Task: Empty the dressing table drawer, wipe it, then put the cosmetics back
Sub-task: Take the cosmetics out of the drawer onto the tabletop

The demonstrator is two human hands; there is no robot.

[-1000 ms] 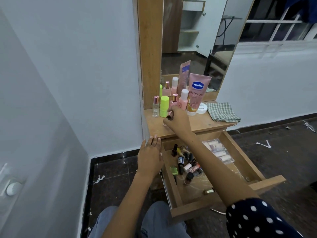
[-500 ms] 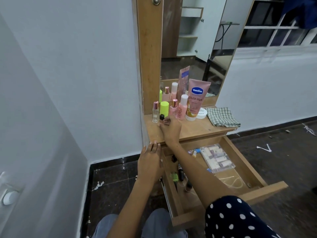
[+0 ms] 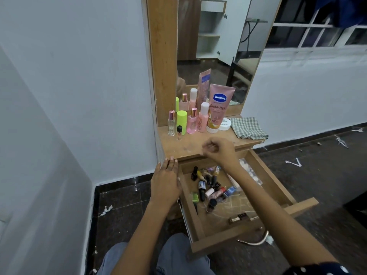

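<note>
Currently the light wooden drawer of the dressing table stands pulled out, not yet emptied. Inside, toward its back and left, lies a loose heap of small dark nail-polish bottles and lipstick tubes; a small green packet lies by the left wall, a clear plastic pouch of pale pieces sits at the back right, and a gold-and-dark lipstick case lies alone near the front.

Left hand: fingers straight and together, flat against the left edge of the drawer where it meets the tabletop corner; it grips nothing.

Right hand: hovers above the front edge of the wooden tabletop, over the drawer's back; fingers loosely curled, thumb near the fingertips. Blur prevents telling whether anything is pinched.

On the tabletop, before the mirror, a row stands upright: clear glass perfume bottle with pink cap, tiny clear vial with black cap just in front, lime-green cylinder, pink perfume bottle, pink bottle with white cap, pink Vaseline tube, white round jar. Folded green-checked cloth lies at the right end.
</note>
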